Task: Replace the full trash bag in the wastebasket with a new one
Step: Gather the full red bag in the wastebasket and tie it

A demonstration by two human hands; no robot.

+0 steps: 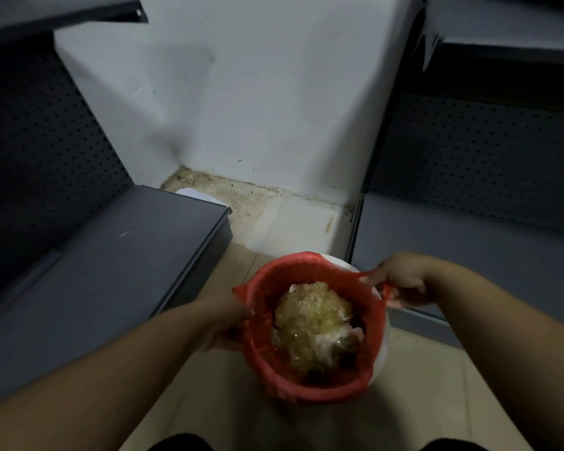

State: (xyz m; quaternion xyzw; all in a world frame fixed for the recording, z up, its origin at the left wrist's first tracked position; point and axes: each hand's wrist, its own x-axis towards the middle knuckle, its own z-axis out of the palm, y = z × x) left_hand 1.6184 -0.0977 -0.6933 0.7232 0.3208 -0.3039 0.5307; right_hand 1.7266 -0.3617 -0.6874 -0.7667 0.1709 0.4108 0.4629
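Note:
A red trash bag (306,388) lines a white wastebasket (383,349) that stands on the floor between two shelf units. Crumpled yellowish and white trash (313,323) fills the bag. My left hand (225,320) grips the bag's left rim, where a red flap sticks out. On the opposite side, my right hand (401,278) pinches a stretched red handle strip at the right rim. The basket's lower part is hidden by the bag and my arms.
A grey metal shelf unit (111,255) with a perforated back stands on the left, another (469,229) on the right. A white wall (258,109) closes the corner behind. The tiled floor (284,222) near the wall is stained. A white object (196,194) lies behind the left shelf.

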